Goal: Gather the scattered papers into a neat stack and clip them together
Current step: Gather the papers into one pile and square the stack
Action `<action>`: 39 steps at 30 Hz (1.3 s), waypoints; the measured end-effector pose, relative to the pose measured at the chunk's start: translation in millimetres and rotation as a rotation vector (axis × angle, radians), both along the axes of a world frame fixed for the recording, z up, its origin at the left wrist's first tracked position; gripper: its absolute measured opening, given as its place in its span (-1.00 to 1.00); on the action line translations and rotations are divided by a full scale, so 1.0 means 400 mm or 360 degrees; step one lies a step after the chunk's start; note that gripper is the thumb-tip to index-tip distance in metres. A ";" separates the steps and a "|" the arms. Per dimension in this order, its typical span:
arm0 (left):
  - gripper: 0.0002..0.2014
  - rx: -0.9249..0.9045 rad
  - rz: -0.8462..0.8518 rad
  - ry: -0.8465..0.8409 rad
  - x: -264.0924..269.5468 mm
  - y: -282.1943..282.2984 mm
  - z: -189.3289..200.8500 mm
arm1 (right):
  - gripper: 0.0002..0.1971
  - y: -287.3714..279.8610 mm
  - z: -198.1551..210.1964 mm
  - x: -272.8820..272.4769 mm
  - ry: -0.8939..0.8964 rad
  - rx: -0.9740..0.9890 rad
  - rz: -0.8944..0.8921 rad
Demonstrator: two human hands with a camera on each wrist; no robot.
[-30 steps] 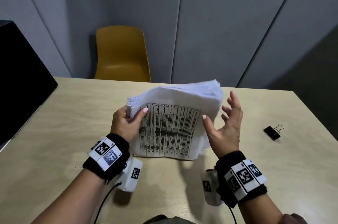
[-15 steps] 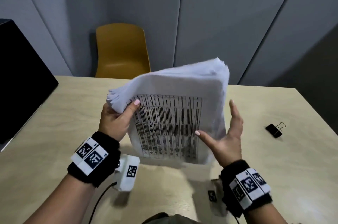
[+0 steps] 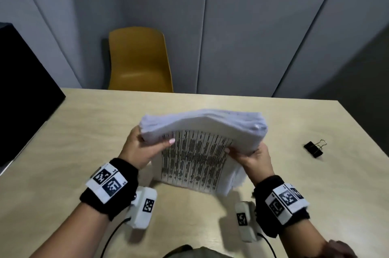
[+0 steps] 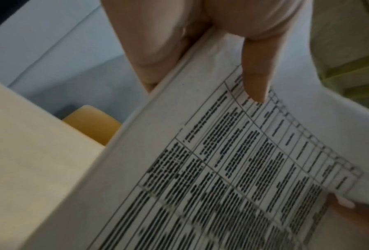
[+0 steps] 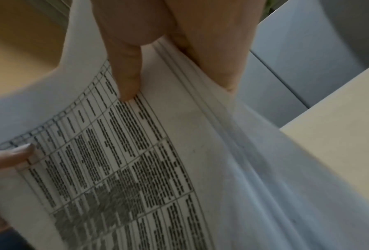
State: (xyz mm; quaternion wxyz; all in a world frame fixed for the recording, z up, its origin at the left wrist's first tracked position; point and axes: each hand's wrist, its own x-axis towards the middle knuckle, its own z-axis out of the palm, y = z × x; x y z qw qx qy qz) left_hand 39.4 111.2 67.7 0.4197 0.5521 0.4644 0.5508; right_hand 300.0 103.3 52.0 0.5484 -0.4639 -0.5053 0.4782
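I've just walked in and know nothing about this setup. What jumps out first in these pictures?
A thick stack of white printed papers stands on edge in the middle of the light wooden table, the left hand and right hand gripping its two sides. To the right, a small black binder clip lies alone on the table. Behind the table stands a mustard-yellow plastic chair.

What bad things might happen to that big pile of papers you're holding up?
Both hands, left hand and right hand, grip only the top corners of the paper stack, which stands on the table and bows. The right-side sheets are fanned out unevenly, so some could slip loose or stay crooked. Also, the binder clip lies off to the right; reaching for it leaves one hand holding a thick, floppy stack that might splay.
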 end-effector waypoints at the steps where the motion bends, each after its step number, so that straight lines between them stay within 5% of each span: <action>1: -0.59 -0.0087 -0.0023 -0.0084 0.004 -0.002 -0.010 | -0.64 -0.005 -0.002 -0.003 -0.0078 -0.0013 0.0012; 5: -0.68 -0.0047 0.0055 -0.0157 0.029 -0.001 -0.019 | -0.64 -0.007 0.000 -0.019 -0.0119 0.0004 -0.0099; 8: -0.59 0.0061 0.0064 0.0118 0.015 0.014 -0.020 | -0.67 0.008 -0.004 -0.020 -0.0088 0.0049 -0.0135; 11: -0.93 0.0026 0.0082 0.0333 0.003 0.012 -0.052 | -0.65 0.008 -0.023 -0.028 -0.0198 -0.0005 -0.0151; 14: -0.81 0.0110 0.0202 0.0435 0.015 0.005 -0.061 | -0.71 0.013 -0.032 -0.031 -0.0312 0.0001 -0.0199; 16: -0.90 0.0063 0.0326 0.0304 0.012 0.011 -0.051 | -0.50 0.013 -0.036 -0.017 -0.0350 0.0019 -0.0255; 19: -0.90 -0.0011 0.0482 -0.0096 0.000 0.018 -0.038 | 0.16 -0.002 -0.053 0.015 -0.0472 -0.0073 -0.0551; 22: -0.63 -0.0101 0.0455 -0.0498 0.011 0.001 -0.020 | 0.41 -0.023 -0.068 0.028 0.0206 -0.0331 -0.0420; 24: -0.69 -0.0258 0.0460 -0.0492 0.025 -0.013 -0.022 | 0.20 -0.025 -0.077 0.028 0.0737 -0.0393 -0.0097; 27: -0.68 -0.0428 0.0313 -0.0599 0.026 -0.014 -0.058 | -0.40 -0.014 -0.063 0.029 0.0989 -0.0297 0.0122; 32: -0.40 -0.0337 -0.0035 -0.1113 -0.068 -0.013 -0.058 | -0.64 -0.012 -0.034 0.074 0.0544 -0.0152 0.0009; 34: -0.46 -0.0346 -0.0197 -0.0840 -0.114 -0.012 -0.036 | -0.51 -0.014 -0.035 0.094 0.0483 -0.0109 0.0017; 36: -0.26 -0.0365 -0.0301 -0.0463 -0.114 -0.009 -0.024 | -0.29 -0.011 -0.038 0.094 0.0387 -0.0082 0.0066; 37: -0.20 -0.0344 -0.0268 -0.0328 -0.103 -0.007 -0.024 | -0.31 -0.008 -0.040 0.084 0.0309 -0.0102 0.0026; 39: -0.29 -0.0278 -0.0173 -0.0258 -0.079 -0.001 -0.026 | -0.71 -0.004 -0.048 0.066 0.0168 -0.0103 -0.0061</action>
